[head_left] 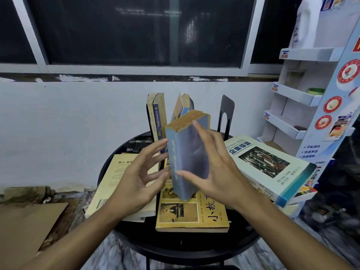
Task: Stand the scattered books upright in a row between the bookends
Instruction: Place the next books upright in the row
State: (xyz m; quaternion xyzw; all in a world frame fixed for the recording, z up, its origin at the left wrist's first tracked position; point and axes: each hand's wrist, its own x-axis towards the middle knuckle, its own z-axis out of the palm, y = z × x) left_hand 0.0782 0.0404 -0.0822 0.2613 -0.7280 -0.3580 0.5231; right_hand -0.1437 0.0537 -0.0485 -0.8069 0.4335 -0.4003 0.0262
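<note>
At the surface's (194, 241) left edge a cream book (116, 184) headed "做人" lies flat; the left hand (136, 180), fingers spread and loose, touches the spine of the blue-grey book (187, 158), which stands on end mid-surface over the yellow book (192, 215) marked "小故". The right hand (218, 168) presses flat fingers on its cover. Next, I judge, it goes rearward between the upright books (157, 117) and the right bookend (227, 112), clear of the flat green book (268, 164) titled "企業導論".
</note>
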